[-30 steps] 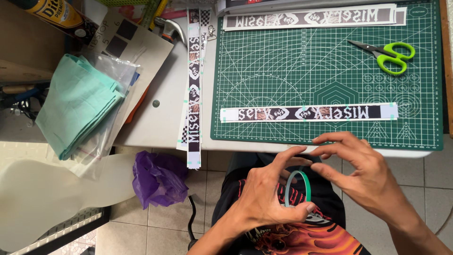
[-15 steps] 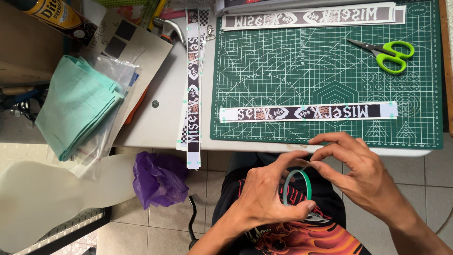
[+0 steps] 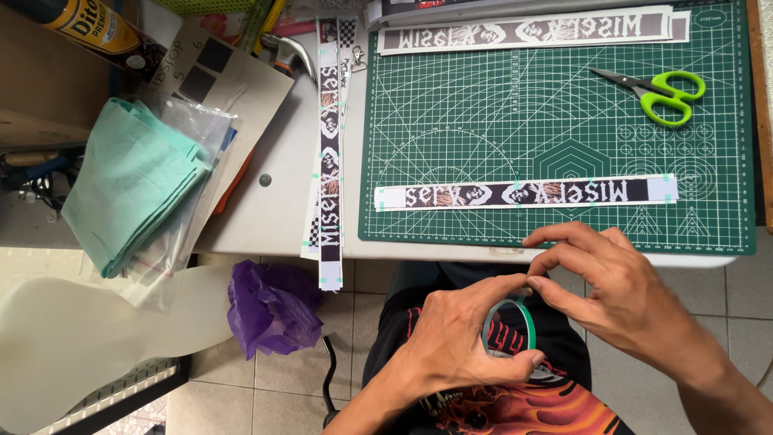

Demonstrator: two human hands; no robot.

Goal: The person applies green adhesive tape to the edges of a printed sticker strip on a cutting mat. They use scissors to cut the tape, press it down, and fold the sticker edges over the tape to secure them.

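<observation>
Picking at a green tape roll [image 3: 509, 332], same as a moment ago.
Left hand [image 3: 459, 346] curled tight around roll; right hand [image 3: 612, 294] fingertips pinched at its top edge, below cutting mat [image 3: 555, 121] front edge.

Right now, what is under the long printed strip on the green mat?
The printed strip lies flat on the green cutting mat, its grid showing all around. Small bits of tape hold its edges. The mat right beneath is covered.
</observation>
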